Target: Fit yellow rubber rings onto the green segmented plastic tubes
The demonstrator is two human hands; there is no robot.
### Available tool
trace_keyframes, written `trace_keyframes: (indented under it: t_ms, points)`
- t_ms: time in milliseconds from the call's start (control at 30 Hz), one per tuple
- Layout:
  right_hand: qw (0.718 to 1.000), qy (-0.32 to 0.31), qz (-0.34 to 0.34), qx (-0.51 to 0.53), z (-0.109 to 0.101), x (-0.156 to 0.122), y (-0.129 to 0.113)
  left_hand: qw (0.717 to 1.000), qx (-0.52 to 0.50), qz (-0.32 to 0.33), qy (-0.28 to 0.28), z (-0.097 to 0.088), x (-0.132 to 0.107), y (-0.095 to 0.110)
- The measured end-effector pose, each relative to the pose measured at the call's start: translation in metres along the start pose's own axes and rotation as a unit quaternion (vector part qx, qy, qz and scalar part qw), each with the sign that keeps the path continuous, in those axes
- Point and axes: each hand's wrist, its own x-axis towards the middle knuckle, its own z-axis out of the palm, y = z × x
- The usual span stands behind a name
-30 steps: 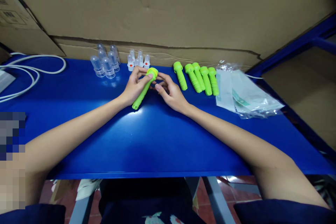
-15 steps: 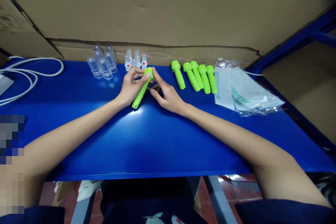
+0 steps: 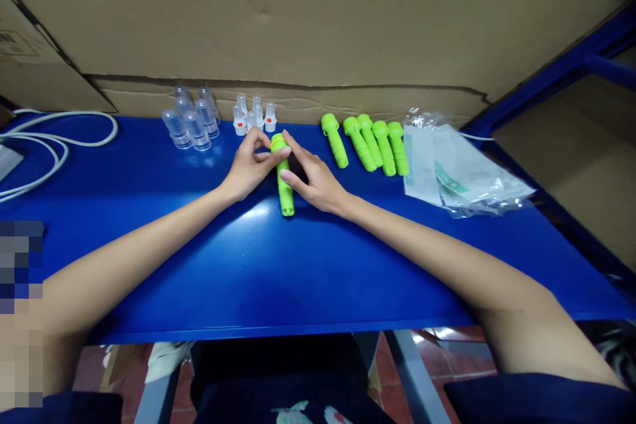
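Note:
A lime-green, ribbed, flashlight-shaped piece (image 3: 285, 197) is held over the table, its wider yellowish head at the far end and its narrow end toward me. My left hand (image 3: 252, 164) has its fingers and thumb closed around the head from the left. On the right side, my right hand (image 3: 319, 180) grips the same piece, forefinger along the head and thumb against the body. Just beyond my left hand stand several small white pieces with clear tips (image 3: 240, 120), some with a red dot.
Several clear domed tubes (image 3: 197, 132) stand at the back left, beside a white cable (image 3: 106, 136). To the right lie several more green flashlight-shaped pieces (image 3: 362, 146) and printed plastic bags (image 3: 462, 172). A cardboard wall (image 3: 278, 20) borders the blue table (image 3: 238, 278) behind.
The green piece has turned, its lower end swinging right from a leftward slant to nearly straight toward me. My right thumb now presses on its body. The view shifted slightly.

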Motion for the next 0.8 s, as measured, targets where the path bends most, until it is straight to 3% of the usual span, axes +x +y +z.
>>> trace_keyframes:
  t_ms: [133,333,467,633,800]
  points:
    - [1.0,0.013,0.015,0.011,-0.001,0.001,0.0,1.0,0.028,-0.003,-0.007,0.0,-0.001,0.003]
    - [0.985,0.026,0.1,0.141,0.0,0.001,0.008,0.997,0.073,-0.004,-0.022,-0.001,0.0,0.004]
    - [0.967,0.031,0.139,0.212,0.001,0.001,0.01,0.978,0.196,0.054,-0.038,-0.009,0.001,0.011]
    - [0.959,0.008,0.149,0.241,-0.002,0.001,0.005,0.927,0.329,0.167,-0.064,-0.024,0.002,0.018]
    - [0.949,-0.01,0.149,0.277,-0.006,0.002,0.003,0.92,0.347,0.172,-0.067,-0.029,0.003,0.017]
